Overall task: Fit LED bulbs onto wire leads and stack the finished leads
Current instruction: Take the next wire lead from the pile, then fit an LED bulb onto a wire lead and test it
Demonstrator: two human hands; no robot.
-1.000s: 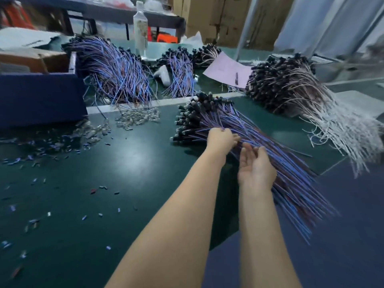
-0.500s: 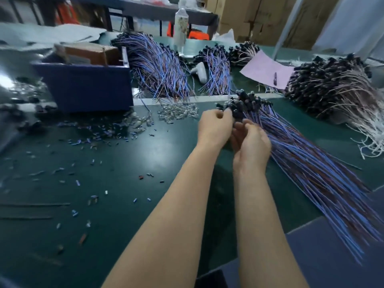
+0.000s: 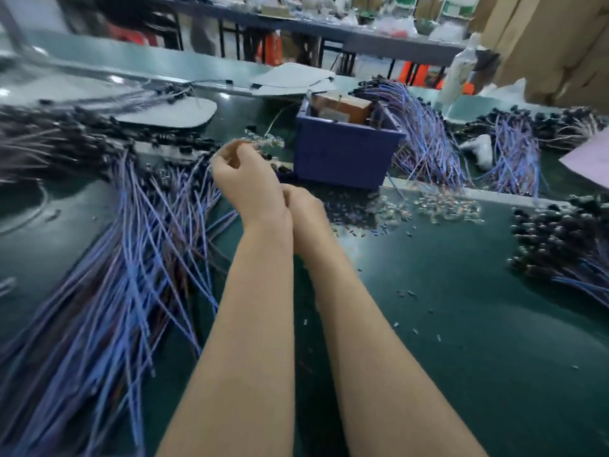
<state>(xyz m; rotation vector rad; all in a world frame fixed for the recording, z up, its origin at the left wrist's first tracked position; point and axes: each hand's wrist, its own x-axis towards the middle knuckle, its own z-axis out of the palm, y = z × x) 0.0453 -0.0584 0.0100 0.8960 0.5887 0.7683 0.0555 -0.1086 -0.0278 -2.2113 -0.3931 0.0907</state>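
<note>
The dark green counter (image 3: 461, 291) carries a pile of blue-and-purple wire leads (image 3: 131, 258) along its left edge and a blue plastic box (image 3: 342, 156) toward the back. The left hand (image 3: 244, 183) is above the leads, its fingers curled, its hold too blurred to tell. The right hand (image 3: 304, 212) touches the left wrist, its fingers hidden. Small clear LED bulbs (image 3: 441, 207) lie scattered beside the box.

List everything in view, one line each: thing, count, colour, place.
wire leads: one loose pile, blue-purple, table's left
capped leads: one stack, black-tipped, right edge
lead bundles: at least two, blue-purple, behind and right of the crate
crate: one, blue, middle back
cardboard box: one, brown, inside the crate
LED bulbs: many loose, clear, right of the crate
table: one, dark green
left hand: fingers curled, above the pile's ends; contents blurred
right hand: against the left wrist, fingers hidden
</note>
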